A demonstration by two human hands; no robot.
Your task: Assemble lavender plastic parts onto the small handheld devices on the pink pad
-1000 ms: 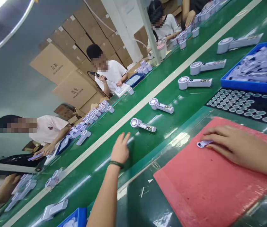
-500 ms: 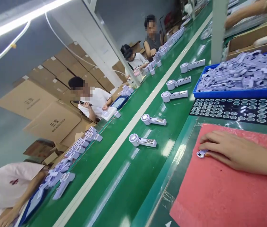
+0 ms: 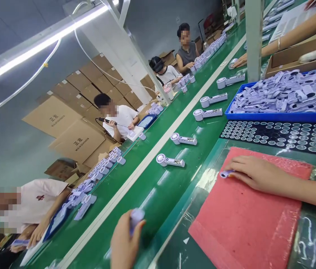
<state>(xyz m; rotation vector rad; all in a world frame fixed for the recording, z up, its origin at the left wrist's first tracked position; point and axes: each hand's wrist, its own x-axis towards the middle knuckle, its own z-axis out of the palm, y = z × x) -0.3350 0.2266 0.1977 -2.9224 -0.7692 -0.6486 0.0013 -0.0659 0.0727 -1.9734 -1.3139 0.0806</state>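
Note:
Over the green belt, my left hand (image 3: 126, 241) has its fingers wrapped round a lavender handheld fan (image 3: 137, 216); its round head shows slightly blurred, and the rest is hidden by the hand. My right hand (image 3: 254, 172) rests on a red mat (image 3: 247, 220), with thumb and fingers closed on a small lavender cover piece (image 3: 225, 174) with a dark window, mostly under the fingers. Ahead of my left hand, several lavender fans with exposed handle fronts lie on the belt, the nearest fan (image 3: 170, 161) among them.
A blue tray (image 3: 282, 116) heaped with lavender covers stands beyond the mat, beside a black sheet of round clear pieces (image 3: 284, 136). A post (image 3: 253, 41) rises at the belt's edge. Across the belt (image 3: 135, 186), several people work by rows of fans; another person's arm reaches in at upper right.
My left hand has come into view at the bottom, gripping a fan. The camera view has shifted; my right hand still holds the cover on the mat. At upper right, another person's hand reaches onto the belt.

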